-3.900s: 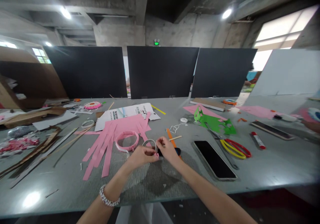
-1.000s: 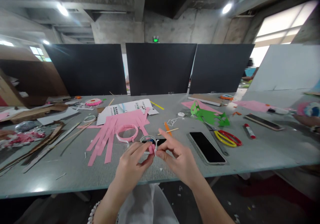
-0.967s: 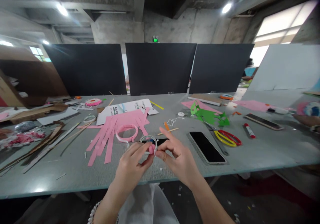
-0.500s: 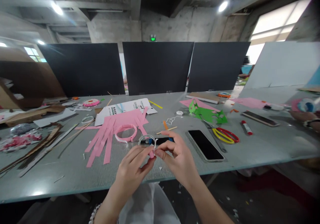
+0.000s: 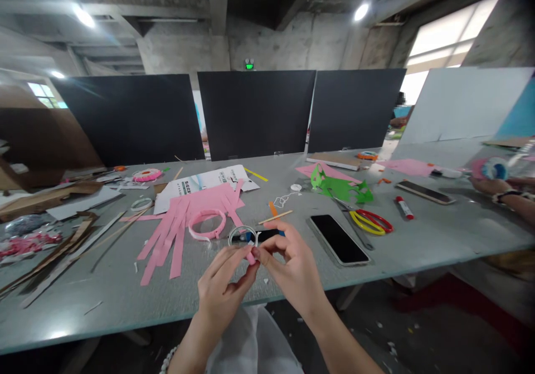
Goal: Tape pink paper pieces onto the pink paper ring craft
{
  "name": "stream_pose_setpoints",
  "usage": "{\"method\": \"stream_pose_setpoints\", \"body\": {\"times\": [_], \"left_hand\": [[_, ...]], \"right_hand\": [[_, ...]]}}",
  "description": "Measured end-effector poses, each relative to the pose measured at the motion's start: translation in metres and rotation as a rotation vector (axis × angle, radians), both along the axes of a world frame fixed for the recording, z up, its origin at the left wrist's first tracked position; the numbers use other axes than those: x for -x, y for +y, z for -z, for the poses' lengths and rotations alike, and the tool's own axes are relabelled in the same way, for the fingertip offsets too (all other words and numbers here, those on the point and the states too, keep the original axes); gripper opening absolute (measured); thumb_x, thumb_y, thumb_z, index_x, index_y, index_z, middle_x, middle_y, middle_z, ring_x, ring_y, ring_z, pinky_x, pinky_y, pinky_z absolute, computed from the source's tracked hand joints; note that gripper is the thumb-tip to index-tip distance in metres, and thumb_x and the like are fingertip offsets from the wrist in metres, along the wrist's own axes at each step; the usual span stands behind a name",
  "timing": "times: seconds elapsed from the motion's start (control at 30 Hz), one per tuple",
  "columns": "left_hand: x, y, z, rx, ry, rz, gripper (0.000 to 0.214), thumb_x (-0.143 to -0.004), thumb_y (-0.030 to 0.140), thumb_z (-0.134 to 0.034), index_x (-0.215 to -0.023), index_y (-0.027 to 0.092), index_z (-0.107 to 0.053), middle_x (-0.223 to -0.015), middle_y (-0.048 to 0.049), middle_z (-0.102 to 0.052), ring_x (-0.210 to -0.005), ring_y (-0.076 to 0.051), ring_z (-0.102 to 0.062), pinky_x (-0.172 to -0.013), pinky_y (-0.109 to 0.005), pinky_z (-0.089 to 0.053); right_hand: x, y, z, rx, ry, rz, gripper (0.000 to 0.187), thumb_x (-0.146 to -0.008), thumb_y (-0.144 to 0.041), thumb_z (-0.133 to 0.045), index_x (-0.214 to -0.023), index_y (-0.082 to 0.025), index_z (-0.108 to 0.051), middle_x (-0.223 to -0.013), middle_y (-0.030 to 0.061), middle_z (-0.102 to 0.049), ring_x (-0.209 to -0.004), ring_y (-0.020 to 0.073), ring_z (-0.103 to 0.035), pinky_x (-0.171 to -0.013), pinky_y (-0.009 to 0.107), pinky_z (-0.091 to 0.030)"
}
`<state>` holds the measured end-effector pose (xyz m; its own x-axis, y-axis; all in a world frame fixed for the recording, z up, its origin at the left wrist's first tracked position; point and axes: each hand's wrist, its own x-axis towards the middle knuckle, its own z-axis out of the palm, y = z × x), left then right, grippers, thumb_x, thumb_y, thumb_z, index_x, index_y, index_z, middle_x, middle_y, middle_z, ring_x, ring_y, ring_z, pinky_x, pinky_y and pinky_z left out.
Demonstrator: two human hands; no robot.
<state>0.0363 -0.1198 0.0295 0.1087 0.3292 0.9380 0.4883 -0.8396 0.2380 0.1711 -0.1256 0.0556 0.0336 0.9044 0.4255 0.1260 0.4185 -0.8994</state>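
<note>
My left hand is closed, pinching a thin pale ring at its near side. A small pink strip is folded round the ring there. My right hand has its thumb and index finger pressed on the right edge of that strip, with its other fingers bent above. The two hands meet just over the table's front part. Left of them lies a ring wrapped in pink, one pale end hanging loose. It rests beside a pink paper sheet cut into strips.
Right of my hands lie a phone, scissors with red and yellow handles, a red marker and green cut paper. Scraps and strips cover the left. Black panels stand behind. A co-worker's hand holds a roll at far right.
My view has turned slightly right, so things sit a little further left. My hands keep hold of the ring and the pink strip. The co-worker's hand has moved further into view.
</note>
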Motion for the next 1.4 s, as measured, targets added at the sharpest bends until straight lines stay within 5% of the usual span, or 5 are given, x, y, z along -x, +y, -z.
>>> {"method": "stream_pose_setpoints", "body": {"times": [0.23, 0.53, 0.77, 1.1, 1.4], "left_hand": [[0.002, -0.004, -0.002, 0.121, -0.036, 0.046, 0.033, -0.070, 0.005, -0.064, -0.099, 0.019, -0.059, -0.079, -0.0021, -0.068, -0.069, -0.013, -0.064, -0.062, -0.022, -0.054], [0.006, -0.010, -0.002, 0.396, -0.186, 0.185, 0.029, -0.068, 0.013, -0.068, -0.096, 0.020, -0.065, -0.082, -0.0033, -0.070, -0.073, -0.014, -0.065, -0.063, -0.021, -0.055], [0.005, -0.015, -0.005, 0.456, -0.222, 0.146, 0.029, -0.067, 0.012, -0.068, -0.095, 0.021, -0.066, -0.083, -0.0030, -0.069, -0.074, -0.013, -0.065, -0.064, -0.019, -0.054], [0.005, -0.020, -0.003, 0.392, -0.198, 0.156, 0.029, -0.066, 0.013, -0.069, -0.094, 0.021, -0.067, -0.081, -0.0041, -0.069, -0.070, -0.014, -0.065, -0.059, -0.018, -0.054], [0.011, -0.022, -0.005, 0.327, -0.088, 0.132, 0.031, -0.068, 0.011, -0.067, -0.098, 0.021, -0.064, -0.084, -0.0037, -0.070, -0.076, -0.015, -0.065, -0.067, -0.022, -0.055]], "right_hand": [[-0.008, 0.011, 0.003, 0.162, 0.043, -0.303, 0.019, -0.074, -0.034, -0.060, -0.068, -0.016, -0.059, -0.062, -0.0013, -0.055, -0.056, 0.0093, -0.049, -0.053, 0.021, -0.041], [-0.013, 0.012, 0.006, 0.174, 0.106, -0.444, 0.025, -0.080, -0.038, -0.055, -0.069, -0.016, -0.058, -0.059, -0.0010, -0.052, -0.055, 0.0098, -0.049, -0.054, 0.023, -0.043], [-0.021, -0.013, -0.010, -0.280, -0.130, 0.030, 0.010, -0.080, -0.022, -0.054, -0.086, -0.021, -0.062, -0.084, 0.0041, -0.061, -0.075, 0.0154, -0.058, -0.070, 0.029, -0.048], [-0.012, -0.008, -0.004, 0.000, 0.023, -0.291, 0.010, -0.079, -0.021, -0.053, -0.088, -0.020, -0.050, -0.072, -0.0003, -0.054, -0.066, 0.0108, -0.056, -0.059, 0.022, -0.048], [-0.018, -0.022, -0.018, -0.411, -0.568, -0.019, 0.010, -0.080, -0.016, -0.053, -0.080, -0.020, -0.063, -0.080, 0.0038, -0.054, -0.079, 0.0159, -0.052, -0.070, 0.029, -0.044]]}}
